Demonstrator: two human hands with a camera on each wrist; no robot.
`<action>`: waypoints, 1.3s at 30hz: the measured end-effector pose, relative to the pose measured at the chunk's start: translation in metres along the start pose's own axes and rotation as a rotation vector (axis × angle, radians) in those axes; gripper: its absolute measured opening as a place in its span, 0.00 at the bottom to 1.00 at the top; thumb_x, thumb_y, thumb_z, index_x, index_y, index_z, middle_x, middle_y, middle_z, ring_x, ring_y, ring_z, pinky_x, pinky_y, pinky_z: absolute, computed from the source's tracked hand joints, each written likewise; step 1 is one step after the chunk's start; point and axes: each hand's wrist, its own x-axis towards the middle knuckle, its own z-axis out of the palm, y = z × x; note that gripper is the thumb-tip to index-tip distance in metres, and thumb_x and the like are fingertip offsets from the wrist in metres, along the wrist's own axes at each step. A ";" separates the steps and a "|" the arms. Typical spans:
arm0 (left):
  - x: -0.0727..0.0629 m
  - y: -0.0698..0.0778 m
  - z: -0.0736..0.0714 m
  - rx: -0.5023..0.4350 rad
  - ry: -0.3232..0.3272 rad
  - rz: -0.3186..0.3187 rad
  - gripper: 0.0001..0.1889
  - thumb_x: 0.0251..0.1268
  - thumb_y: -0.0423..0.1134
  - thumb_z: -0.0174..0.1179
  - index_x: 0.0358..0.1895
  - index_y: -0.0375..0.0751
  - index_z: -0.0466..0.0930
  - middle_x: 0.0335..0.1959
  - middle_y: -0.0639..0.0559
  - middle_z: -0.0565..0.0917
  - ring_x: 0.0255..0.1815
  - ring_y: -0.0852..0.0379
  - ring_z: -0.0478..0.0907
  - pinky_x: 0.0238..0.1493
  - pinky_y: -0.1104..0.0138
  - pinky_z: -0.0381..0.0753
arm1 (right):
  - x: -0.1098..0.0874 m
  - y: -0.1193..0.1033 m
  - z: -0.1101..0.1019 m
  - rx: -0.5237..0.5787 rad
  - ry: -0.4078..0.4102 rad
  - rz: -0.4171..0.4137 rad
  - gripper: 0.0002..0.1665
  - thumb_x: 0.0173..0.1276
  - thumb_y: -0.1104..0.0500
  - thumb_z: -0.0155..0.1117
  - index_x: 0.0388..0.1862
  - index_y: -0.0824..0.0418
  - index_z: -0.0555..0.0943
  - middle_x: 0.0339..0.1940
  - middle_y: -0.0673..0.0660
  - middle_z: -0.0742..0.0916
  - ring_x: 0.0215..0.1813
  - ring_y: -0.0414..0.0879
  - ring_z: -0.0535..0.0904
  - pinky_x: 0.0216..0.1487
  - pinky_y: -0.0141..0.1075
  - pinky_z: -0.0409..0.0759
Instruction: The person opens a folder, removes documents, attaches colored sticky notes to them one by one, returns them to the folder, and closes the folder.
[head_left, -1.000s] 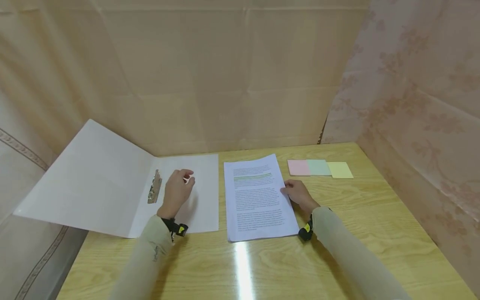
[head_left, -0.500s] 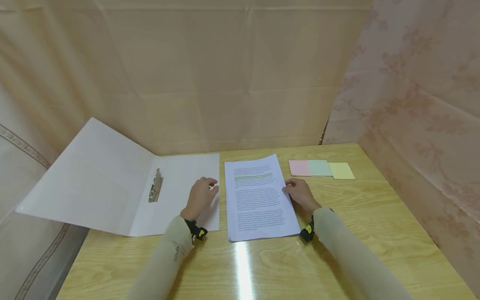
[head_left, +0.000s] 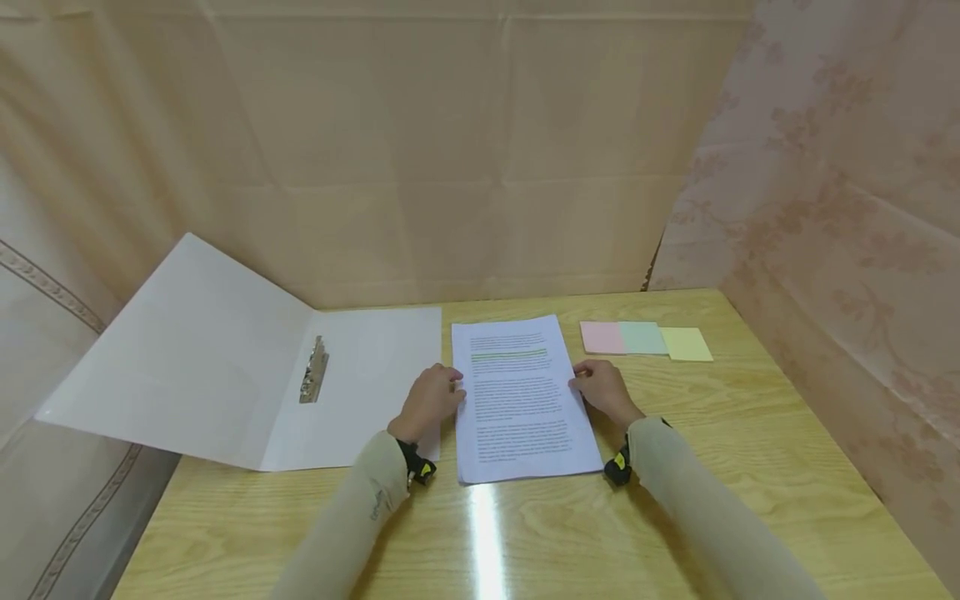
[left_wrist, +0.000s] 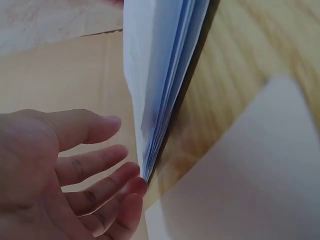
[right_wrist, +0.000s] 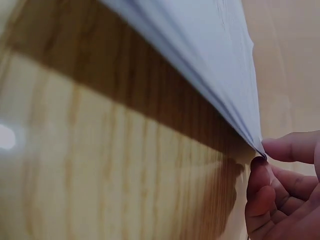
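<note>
Just right of the folder (head_left: 382, 350), the papers (head_left: 513, 408) look light and floppy, best held by both long edges. The right hand (head_left: 604, 390) pinches one edge; the left hand (head_left: 429, 402) is loosely spread, contact hard to judge from here. The surface (head_left: 750, 450) is glossy wood; a curtain (head_left: 375, 167) hangs behind the folder.
</note>
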 end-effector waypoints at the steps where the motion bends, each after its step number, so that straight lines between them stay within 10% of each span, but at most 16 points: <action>1: 0.000 0.001 0.001 0.008 -0.008 0.001 0.18 0.61 0.39 0.64 0.52 0.33 0.82 0.44 0.42 0.82 0.43 0.49 0.77 0.48 0.58 0.76 | 0.000 0.000 0.000 -0.004 -0.001 -0.003 0.20 0.69 0.61 0.60 0.58 0.66 0.78 0.50 0.64 0.85 0.42 0.50 0.79 0.38 0.32 0.75; 14: -0.001 0.004 0.004 0.113 -0.020 0.007 0.07 0.55 0.33 0.64 0.23 0.38 0.78 0.46 0.43 0.82 0.47 0.46 0.77 0.50 0.57 0.76 | 0.001 0.006 -0.002 -0.077 0.015 -0.067 0.19 0.66 0.63 0.62 0.55 0.68 0.79 0.43 0.63 0.83 0.39 0.50 0.76 0.34 0.33 0.71; 39: -0.005 0.006 0.003 0.106 -0.047 0.002 0.11 0.58 0.33 0.66 0.42 0.31 0.84 0.42 0.43 0.80 0.41 0.49 0.75 0.46 0.58 0.77 | 0.004 0.008 -0.004 -0.160 0.028 -0.161 0.15 0.66 0.61 0.61 0.48 0.69 0.81 0.42 0.64 0.86 0.34 0.48 0.78 0.32 0.34 0.74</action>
